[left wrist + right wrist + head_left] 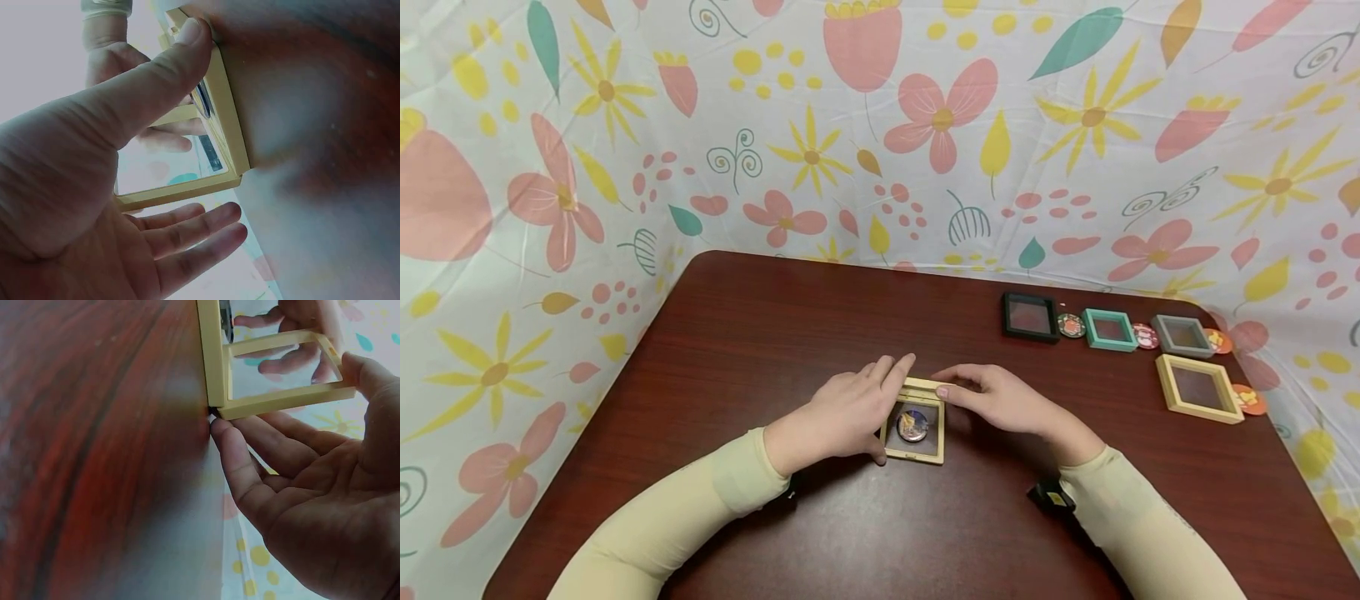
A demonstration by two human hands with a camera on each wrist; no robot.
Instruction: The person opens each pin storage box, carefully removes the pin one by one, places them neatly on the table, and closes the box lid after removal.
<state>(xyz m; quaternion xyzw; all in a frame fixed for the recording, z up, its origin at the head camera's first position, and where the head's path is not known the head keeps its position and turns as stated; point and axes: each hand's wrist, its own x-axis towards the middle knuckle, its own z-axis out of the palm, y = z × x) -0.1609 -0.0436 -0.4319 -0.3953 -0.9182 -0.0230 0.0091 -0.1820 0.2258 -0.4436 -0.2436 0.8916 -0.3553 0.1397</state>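
Note:
A cream-yellow hinged display frame lies on the table with its lid standing up at the far side. Inside, on the clear film of the lower half, rests a round coin with a dark rim and a blue and gold picture. At the frame's left side is my left hand, its thumb pressing on the near part of the lower half and its fingers stretched past the lid. My right hand pinches the lid, thumb at the upper edge and fingertips low by the hinge.
Toward the table's far right stand a black frame, a teal frame, a grey frame and a cream-yellow frame. Round chips lie beside them, among them a green one. A flowered cloth hangs behind the table.

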